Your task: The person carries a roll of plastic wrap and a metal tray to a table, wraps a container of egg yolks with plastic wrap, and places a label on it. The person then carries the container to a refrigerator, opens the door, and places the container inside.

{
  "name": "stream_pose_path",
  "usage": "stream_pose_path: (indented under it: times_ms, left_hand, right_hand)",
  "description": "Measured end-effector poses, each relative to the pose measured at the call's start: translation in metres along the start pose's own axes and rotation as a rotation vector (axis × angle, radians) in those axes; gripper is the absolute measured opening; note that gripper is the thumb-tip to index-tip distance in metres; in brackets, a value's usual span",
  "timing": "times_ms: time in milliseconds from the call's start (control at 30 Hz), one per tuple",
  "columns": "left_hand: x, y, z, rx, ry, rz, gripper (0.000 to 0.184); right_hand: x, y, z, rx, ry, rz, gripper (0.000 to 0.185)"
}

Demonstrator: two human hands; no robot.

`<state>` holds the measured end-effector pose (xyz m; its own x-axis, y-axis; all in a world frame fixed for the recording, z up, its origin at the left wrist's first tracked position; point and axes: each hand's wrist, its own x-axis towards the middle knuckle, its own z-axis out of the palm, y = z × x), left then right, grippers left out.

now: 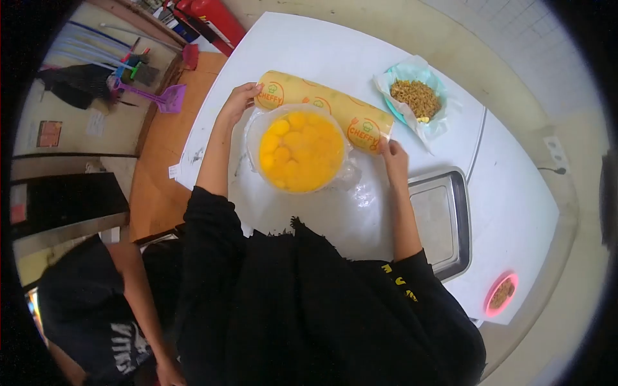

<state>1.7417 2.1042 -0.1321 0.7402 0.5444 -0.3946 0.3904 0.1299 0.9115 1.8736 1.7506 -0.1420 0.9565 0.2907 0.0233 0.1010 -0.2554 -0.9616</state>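
A wide roll of cling film [328,106] with yellow-orange "CHEFFY" printing lies crosswise behind a bowl. My left hand [241,101] grips its left end, and the fingers of my right hand [394,161] are closed on its right end. In front of the roll is a round translucent bowl [254,151] full of egg yolks and whites [302,151]. Crinkled clear film [351,174] shows around the bowl's edge and on the table beside it. Whether the film covers the bowl's top is hard to tell.
On the white table [515,186] stand a metal tray [463,222] at right, a paper-lined teal basket of brown crumbly food [415,100] and a pink bowl [492,296]. Another person in black [84,309] is close on my left. A fire extinguisher [215,22] stands behind.
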Motion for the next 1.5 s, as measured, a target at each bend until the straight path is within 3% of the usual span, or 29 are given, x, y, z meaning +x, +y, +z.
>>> stream_pose_path:
  times_ms: [33, 133, 267, 333, 467, 567, 633, 700, 733, 800, 867, 933, 1000, 1067, 1133, 1200, 1267, 1333, 1367, 1400, 1433, 1500]
  left_hand:
    - [0.004, -0.001, -0.001, 0.000, 0.011, 0.002, 0.028]
    - [0.021, 0.004, -0.002, -0.083, 0.008, 0.018, 0.029]
    - [0.049, 0.012, -0.007, -0.239, 0.033, -0.133, 0.030]
    - [0.058, 0.017, -0.009, -0.287, 0.014, -0.161, 0.030]
    - [0.065, 0.040, -0.008, -0.406, -0.069, -0.123, 0.031]
    - [0.067, 0.062, -0.016, -0.344, -0.114, -0.112, 0.034]
    - [0.057, 0.080, -0.017, -0.302, -0.153, -0.138, 0.035]
    - [0.034, 0.095, -0.015, -0.119, -0.156, 0.071, 0.038]
    - [0.033, 0.096, -0.017, -0.120, -0.158, 0.068, 0.038]
    - [0.027, 0.100, -0.019, -0.083, -0.148, 0.168, 0.039]
    - [0.024, 0.114, -0.018, -0.125, -0.125, 0.145, 0.039]
    - [0.035, 0.115, -0.027, -0.171, -0.107, 0.120, 0.039]
    - [0.056, 0.118, -0.045, -0.288, -0.291, 0.003, 0.039]
    - [0.016, 0.133, -0.031, -0.333, -0.216, 0.043, 0.038]
    - [0.001, 0.131, -0.031, -0.315, -0.353, 0.305, 0.038]
    - [-0.015, 0.127, -0.026, -0.231, -0.310, 0.425, 0.038]
    - [-0.024, 0.132, -0.028, -0.152, -0.265, 0.546, 0.039]
    - [-0.037, 0.139, -0.033, -0.237, -0.249, 0.506, 0.040]
    - [-0.041, 0.147, -0.036, -0.235, -0.255, 0.515, 0.040]
    - [-0.057, 0.161, -0.034, -0.275, -0.203, 0.378, 0.040]
    - [-0.071, 0.168, -0.034, -0.311, -0.154, 0.233, 0.039]
    - [-0.086, 0.180, -0.041, -0.276, -0.189, 0.234, 0.037]
  right_hand:
    - [0.005, 0.000, 0.004, 0.171, -0.273, 0.283, 0.032]
    - [0.027, 0.003, 0.015, 0.294, -0.311, 0.408, 0.031]
    - [0.041, -0.009, 0.029, 0.555, -0.249, 0.419, 0.031]
    - [0.049, -0.026, 0.028, 0.696, -0.295, 0.250, 0.029]
    - [0.061, -0.044, 0.029, 0.719, -0.326, 0.141, 0.029]
    - [0.069, -0.050, 0.034, 0.780, -0.304, 0.196, 0.029]
    - [0.076, -0.057, 0.033, 0.838, -0.275, 0.385, 0.030]
    - [0.078, -0.072, 0.024, 0.884, -0.328, 0.382, 0.033]
    - [0.076, -0.087, 0.019, 0.930, -0.384, 0.378, 0.036]
    - [0.062, -0.110, 0.012, 0.889, -0.400, 0.306, 0.037]
    - [0.050, -0.116, 0.012, 0.417, -0.387, -0.123, 0.038]
    - [0.046, -0.111, 0.016, 0.521, -0.354, -0.068, 0.038]
    - [0.044, -0.117, 0.016, 0.624, -0.321, -0.020, 0.038]
    - [0.042, -0.141, 0.013, 0.725, -0.182, 0.051, 0.037]
    - [0.050, -0.148, 0.006, 0.724, -0.197, 0.115, 0.033]
    - [0.049, -0.160, 0.003, 0.923, -0.283, 0.251, 0.036]
    - [0.032, -0.180, -0.003, 0.874, -0.244, 0.230, 0.038]
    - [0.009, -0.188, -0.008, 0.825, -0.203, 0.224, 0.041]
    - [0.004, -0.188, -0.013, 0.685, -0.274, 0.041, 0.042]
    - [0.000, -0.189, -0.014, 0.541, -0.337, -0.136, 0.044]
    - [-0.007, -0.192, -0.012, 0.544, -0.327, -0.132, 0.044]
    - [-0.015, -0.203, -0.009, 0.604, -0.256, 0.015, 0.043]
